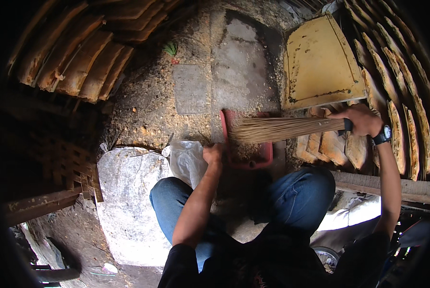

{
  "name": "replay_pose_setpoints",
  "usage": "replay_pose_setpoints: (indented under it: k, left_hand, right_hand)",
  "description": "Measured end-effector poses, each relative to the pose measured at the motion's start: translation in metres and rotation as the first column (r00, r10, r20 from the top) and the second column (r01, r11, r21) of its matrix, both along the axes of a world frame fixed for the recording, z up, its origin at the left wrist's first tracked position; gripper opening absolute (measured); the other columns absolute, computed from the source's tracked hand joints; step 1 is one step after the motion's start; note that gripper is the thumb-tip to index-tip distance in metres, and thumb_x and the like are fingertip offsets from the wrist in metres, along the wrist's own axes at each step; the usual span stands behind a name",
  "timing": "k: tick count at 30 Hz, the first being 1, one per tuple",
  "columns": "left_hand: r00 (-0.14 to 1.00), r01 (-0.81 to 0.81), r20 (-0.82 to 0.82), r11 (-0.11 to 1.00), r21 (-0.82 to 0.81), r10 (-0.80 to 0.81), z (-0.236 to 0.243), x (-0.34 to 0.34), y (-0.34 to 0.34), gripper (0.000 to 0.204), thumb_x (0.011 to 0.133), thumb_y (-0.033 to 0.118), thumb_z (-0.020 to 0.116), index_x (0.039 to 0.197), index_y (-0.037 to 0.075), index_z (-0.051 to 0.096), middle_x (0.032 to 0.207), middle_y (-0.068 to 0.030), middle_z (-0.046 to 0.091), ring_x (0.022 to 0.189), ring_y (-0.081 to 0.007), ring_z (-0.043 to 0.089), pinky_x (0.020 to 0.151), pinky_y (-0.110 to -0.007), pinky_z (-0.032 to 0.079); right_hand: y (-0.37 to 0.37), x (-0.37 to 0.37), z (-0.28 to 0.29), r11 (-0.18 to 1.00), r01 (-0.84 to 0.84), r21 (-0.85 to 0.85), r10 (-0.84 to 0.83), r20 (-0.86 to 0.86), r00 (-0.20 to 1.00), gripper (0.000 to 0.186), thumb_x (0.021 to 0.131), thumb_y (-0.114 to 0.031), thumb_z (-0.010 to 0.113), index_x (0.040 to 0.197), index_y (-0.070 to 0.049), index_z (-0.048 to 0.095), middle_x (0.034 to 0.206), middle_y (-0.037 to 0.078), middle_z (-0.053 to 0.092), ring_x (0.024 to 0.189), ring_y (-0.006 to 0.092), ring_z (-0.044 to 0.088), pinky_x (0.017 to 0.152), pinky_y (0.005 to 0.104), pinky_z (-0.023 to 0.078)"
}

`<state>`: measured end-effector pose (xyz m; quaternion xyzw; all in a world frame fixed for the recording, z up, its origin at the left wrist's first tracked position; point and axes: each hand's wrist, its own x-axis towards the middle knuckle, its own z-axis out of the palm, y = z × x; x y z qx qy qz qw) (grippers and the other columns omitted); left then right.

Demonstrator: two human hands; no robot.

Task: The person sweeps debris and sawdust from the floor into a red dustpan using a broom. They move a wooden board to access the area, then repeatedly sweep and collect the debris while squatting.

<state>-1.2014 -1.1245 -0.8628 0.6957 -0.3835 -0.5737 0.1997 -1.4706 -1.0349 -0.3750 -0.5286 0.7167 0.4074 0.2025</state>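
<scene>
My right hand (361, 120) grips the bound end of a stick broom (282, 128), which lies level with its bristle tips reaching left over a red dustpan (259, 161). My left hand (213, 154) is closed on the dustpan's near left edge, on the sawdust-strewn concrete floor (196, 91). A black wristwatch (383, 135) sits on my right wrist. My knees in blue jeans (296, 192) are bent below the pan. A white plastic bag (186, 161) lies just left of my left hand.
Stacks of rough wooden slabs (75, 57) lean at the upper left and along the right (397, 96). A yellow metal panel (320, 62) stands at the upper right. A large pale sack (126, 201) lies lower left, a timber beam (397, 187) at right.
</scene>
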Motion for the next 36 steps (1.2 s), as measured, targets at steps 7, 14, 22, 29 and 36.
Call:
replay_pose_setpoints:
  k: [7, 14, 22, 29, 36]
  left_hand:
    - [0.996, -0.054, -0.069, 0.998, 0.022, 0.056, 0.025, 0.014, -0.003, 0.032, 0.068, 0.020, 0.069, 0.092, -0.002, 0.071, 0.081, -0.0106, 0.070, 0.073, -0.0214, 0.064, 0.070, -0.036, 0.050]
    - [0.978, -0.137, -0.158, 0.990, 0.011, 0.137, -0.022, 0.055, -0.020, 0.029, 0.072, 0.020, 0.068, 0.095, 0.002, 0.070, 0.075, -0.0042, 0.066, 0.066, -0.0182, 0.060, 0.056, -0.034, 0.047]
    - [1.000, 0.021, -0.006, 0.995, 0.102, -0.020, 0.008, 0.037, -0.015, 0.050, 0.070, 0.028, 0.066, 0.108, -0.006, 0.065, 0.100, -0.0257, 0.069, 0.096, -0.0400, 0.066, 0.087, -0.043, 0.050]
    - [0.999, 0.027, 0.027, 0.993, 0.114, -0.030, -0.012, 0.038, -0.020, 0.042, 0.069, 0.024, 0.064, 0.100, -0.004, 0.069, 0.096, -0.0235, 0.070, 0.090, -0.0362, 0.069, 0.082, -0.042, 0.052]
    - [0.991, 0.085, -0.108, 0.993, 0.083, -0.075, 0.016, 0.014, -0.003, 0.035, 0.069, 0.026, 0.066, 0.096, 0.005, 0.073, 0.098, -0.0206, 0.071, 0.096, -0.0352, 0.068, 0.088, -0.039, 0.051]
  right_hand:
    - [-0.023, -0.036, -0.009, 0.991, 0.040, -0.125, -0.049, -0.076, 0.996, 0.088, 0.060, -0.001, 0.076, 0.140, -0.026, 0.050, 0.091, 0.016, 0.068, 0.086, 0.0295, 0.066, 0.081, 0.0392, 0.052]
    - [-0.060, -0.047, -0.078, 0.967, 0.076, -0.243, -0.091, -0.050, 0.995, 0.089, 0.064, -0.007, 0.072, 0.146, -0.017, 0.039, 0.099, 0.021, 0.067, 0.095, 0.0357, 0.065, 0.084, 0.0397, 0.052]
    - [-0.003, 0.002, -0.094, 0.998, 0.059, -0.037, -0.059, -0.003, 0.998, 0.083, 0.058, -0.013, 0.080, 0.137, -0.013, 0.052, 0.116, 0.019, 0.063, 0.117, 0.0323, 0.056, 0.099, 0.0360, 0.047]
    - [0.012, 0.063, 0.003, 1.000, -0.004, -0.030, 0.004, 0.004, 1.000, 0.087, 0.058, 0.008, 0.074, 0.136, -0.024, 0.055, 0.099, 0.017, 0.068, 0.091, 0.0307, 0.066, 0.086, 0.0377, 0.052]
    - [0.020, 0.028, 0.003, 0.981, 0.008, -0.192, -0.020, -0.064, 0.998, 0.089, 0.060, 0.004, 0.073, 0.142, -0.022, 0.048, 0.090, 0.020, 0.067, 0.085, 0.0347, 0.065, 0.084, 0.0416, 0.052]
